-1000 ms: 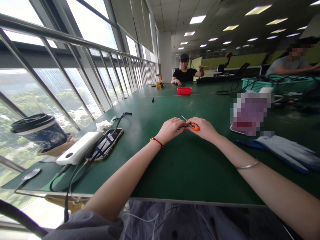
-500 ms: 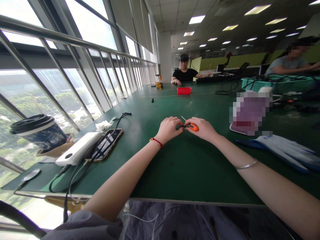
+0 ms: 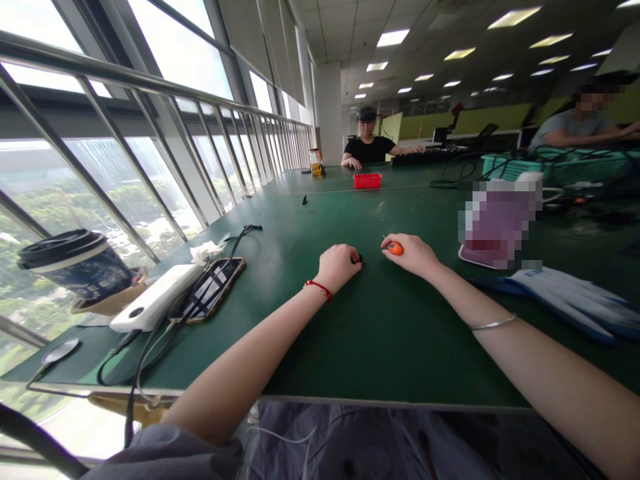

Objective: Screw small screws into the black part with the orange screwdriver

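My left hand [image 3: 338, 265] is closed around a small black part [image 3: 358, 259], too small and covered to name. A gap of bare green tabletop parts it from my right hand [image 3: 413, 253]. In that right hand, fingers closed, is a screwdriver with an orange handle [image 3: 395, 248]; a short bit of its shaft shows past the fingertips, the rest is hidden. Both hands are low over the green table [image 3: 350, 333]. Another small black piece [image 3: 305, 199] lies farther off on the tabletop.
At left are a paper cup [image 3: 85, 267], a white power bank [image 3: 155, 300], and a phone [image 3: 213, 290] with cables over it. White and blue gloves [image 3: 575, 300] and a propped phone [image 3: 495, 227] are at right. Beyond stand a red tray [image 3: 367, 181] and a teal basket [image 3: 575, 167]; two people sit farther back.
My hands have moved apart. The left came slightly nearer with the black part; the right shifted right with the screwdriver, whose shaft is now mostly hidden.
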Action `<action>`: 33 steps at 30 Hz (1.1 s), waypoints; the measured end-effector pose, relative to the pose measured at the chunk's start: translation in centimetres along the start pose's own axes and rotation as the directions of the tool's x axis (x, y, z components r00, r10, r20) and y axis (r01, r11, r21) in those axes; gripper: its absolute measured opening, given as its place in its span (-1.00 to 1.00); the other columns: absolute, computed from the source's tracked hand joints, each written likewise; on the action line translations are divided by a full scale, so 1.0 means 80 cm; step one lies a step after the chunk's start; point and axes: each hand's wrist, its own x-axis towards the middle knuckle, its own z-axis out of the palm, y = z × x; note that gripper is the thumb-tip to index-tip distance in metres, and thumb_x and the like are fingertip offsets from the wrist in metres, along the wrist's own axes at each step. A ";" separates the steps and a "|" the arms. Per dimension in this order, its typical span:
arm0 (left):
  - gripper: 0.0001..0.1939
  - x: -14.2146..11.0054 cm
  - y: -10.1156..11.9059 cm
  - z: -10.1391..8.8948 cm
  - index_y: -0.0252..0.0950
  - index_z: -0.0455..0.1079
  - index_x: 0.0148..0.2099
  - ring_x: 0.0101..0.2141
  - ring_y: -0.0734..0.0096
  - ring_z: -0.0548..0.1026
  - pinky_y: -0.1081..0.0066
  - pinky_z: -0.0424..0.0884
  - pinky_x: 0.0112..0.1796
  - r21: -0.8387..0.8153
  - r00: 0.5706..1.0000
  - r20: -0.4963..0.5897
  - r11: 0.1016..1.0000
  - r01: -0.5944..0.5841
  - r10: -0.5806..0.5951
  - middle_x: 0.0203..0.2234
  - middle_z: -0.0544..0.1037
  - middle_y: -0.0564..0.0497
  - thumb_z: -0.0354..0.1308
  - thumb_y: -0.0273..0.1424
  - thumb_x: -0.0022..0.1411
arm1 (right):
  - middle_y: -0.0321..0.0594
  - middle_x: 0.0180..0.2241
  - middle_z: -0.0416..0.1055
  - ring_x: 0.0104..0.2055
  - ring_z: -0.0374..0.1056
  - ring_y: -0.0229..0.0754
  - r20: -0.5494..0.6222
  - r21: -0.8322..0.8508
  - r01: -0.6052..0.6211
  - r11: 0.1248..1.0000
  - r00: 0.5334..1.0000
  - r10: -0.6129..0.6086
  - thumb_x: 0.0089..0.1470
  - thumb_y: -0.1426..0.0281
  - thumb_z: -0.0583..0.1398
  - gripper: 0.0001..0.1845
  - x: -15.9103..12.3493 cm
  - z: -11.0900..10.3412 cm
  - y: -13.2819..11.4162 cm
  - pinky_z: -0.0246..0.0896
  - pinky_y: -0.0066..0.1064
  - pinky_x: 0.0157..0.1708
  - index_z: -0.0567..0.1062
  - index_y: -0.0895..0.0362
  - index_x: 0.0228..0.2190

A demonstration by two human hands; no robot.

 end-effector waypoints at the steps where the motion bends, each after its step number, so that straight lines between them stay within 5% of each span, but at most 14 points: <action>1: -0.82 0.001 -0.001 0.000 -0.23 0.54 -0.30 -0.26 0.21 0.51 0.32 0.43 -0.29 -0.004 1.000 0.002 1.000 -0.005 0.005 -0.29 0.58 -0.03 0.12 -0.38 0.09 | -0.18 -0.12 0.47 -0.10 0.39 -0.02 0.000 -0.008 0.009 1.000 1.000 -0.009 0.02 0.33 0.15 -0.81 0.000 0.000 -0.001 0.31 -0.22 -0.21 0.49 0.06 -0.28; 5: -0.81 0.011 -0.018 -0.012 -0.23 0.54 -0.29 -0.26 0.21 0.51 0.33 0.43 -0.28 0.008 0.999 -0.035 0.999 0.037 -0.037 -0.28 0.58 -0.04 0.11 -0.38 0.08 | -0.19 -0.10 0.47 -0.10 0.39 -0.03 0.016 -0.015 0.024 1.000 1.000 -0.023 0.02 0.34 0.15 -0.80 0.000 0.000 -0.002 0.31 -0.22 -0.20 0.49 0.06 -0.27; 8: -0.77 0.018 -0.055 -0.032 -0.22 0.54 -0.24 -0.22 0.18 0.50 0.34 0.42 -0.27 0.063 0.976 -0.119 0.979 0.193 -0.185 -0.26 0.59 -0.07 0.10 -0.36 0.09 | -0.19 -0.10 0.48 -0.13 0.40 -0.04 0.035 -0.014 0.020 1.000 0.999 -0.019 0.01 0.34 0.15 -0.79 -0.001 0.001 -0.001 0.32 -0.22 -0.24 0.50 0.06 -0.26; 13: -0.73 0.017 -0.140 -0.063 -0.27 0.54 -0.19 -0.15 0.10 0.48 0.28 0.38 -0.21 0.216 0.843 -0.236 0.820 0.530 -0.483 -0.22 0.57 -0.16 0.09 -0.36 0.09 | -0.18 -0.10 0.48 -0.13 0.40 -0.03 0.025 -0.027 0.033 0.999 0.999 -0.033 0.01 0.34 0.15 -0.78 -0.001 0.002 0.000 0.33 -0.21 -0.26 0.51 0.05 -0.26; 16: -0.73 0.011 -0.169 -0.072 -0.31 0.53 -0.19 -0.10 0.05 0.46 0.23 0.35 -0.16 0.223 0.761 -0.279 0.731 0.644 -0.586 -0.20 0.55 -0.22 0.11 -0.36 0.09 | -0.18 -0.10 0.48 -0.12 0.40 -0.03 0.032 -0.032 0.032 0.999 0.999 -0.031 0.00 0.34 0.15 -0.77 0.000 0.001 -0.001 0.33 -0.21 -0.25 0.51 0.05 -0.26; 22: -0.72 0.008 -0.169 -0.076 -0.30 0.52 -0.20 -0.07 0.02 0.46 0.10 0.19 0.02 0.176 0.707 -0.262 0.687 0.705 -0.657 -0.16 0.55 -0.22 0.16 -0.28 0.06 | -0.22 -0.13 0.49 -0.14 0.41 -0.04 0.026 -0.048 0.034 0.998 0.999 -0.033 -0.01 0.36 0.14 -0.77 0.001 0.002 0.000 0.31 -0.25 -0.28 0.50 0.04 -0.26; 28: -0.70 0.005 -0.181 -0.086 -0.22 0.54 -0.16 -0.09 0.06 0.47 0.20 0.30 -0.11 0.037 0.676 -0.312 0.703 0.711 -0.667 -0.19 0.57 -0.14 0.14 -0.29 0.06 | -0.22 -0.12 0.49 -0.14 0.41 -0.05 0.019 -0.052 0.043 0.998 0.999 -0.042 -0.01 0.35 0.14 -0.77 0.001 0.004 0.002 0.31 -0.26 -0.30 0.51 0.03 -0.26; 33: -0.71 -0.001 -0.193 -0.086 -0.21 0.54 -0.19 -0.06 0.06 0.45 0.21 0.32 -0.11 0.004 0.645 -0.235 0.663 0.748 -0.727 -0.15 0.57 -0.12 0.16 -0.27 0.03 | -0.20 -0.11 0.48 -0.11 0.40 -0.04 0.031 -0.048 0.040 0.998 0.999 -0.039 0.00 0.36 0.14 -0.76 0.001 0.003 0.002 0.33 -0.23 -0.26 0.51 0.04 -0.25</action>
